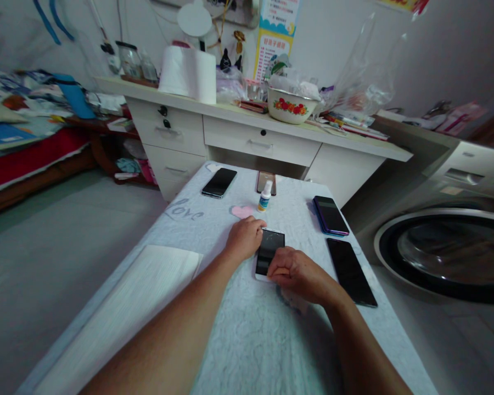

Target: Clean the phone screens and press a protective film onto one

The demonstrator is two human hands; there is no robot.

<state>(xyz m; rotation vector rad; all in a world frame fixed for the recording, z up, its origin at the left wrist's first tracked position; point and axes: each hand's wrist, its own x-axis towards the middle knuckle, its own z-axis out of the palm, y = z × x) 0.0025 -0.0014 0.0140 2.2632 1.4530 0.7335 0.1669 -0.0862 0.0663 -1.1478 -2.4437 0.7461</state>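
A white-framed smartphone [271,244] with a dark screen lies flat on the cloth-covered table. My left hand [245,238] grips its upper left edge with curled fingers. Over its lower right part, my right hand [291,270] is closed, fingertips pressed together against the screen; whatever they may pinch is hidden. Just beyond the phone stands a small white spray bottle [265,196] with a blue and yellow label. Behind the bottle lies a brownish phone or phone case [267,182].
Another phone [219,182] lies at the far left of the table [239,340]. Stacked phones [331,215] and a large black phone or tablet [351,271] lie along the right edge. White sheets [123,312] cover the left side. Beyond are a white desk [255,144] and a washing machine [453,230].
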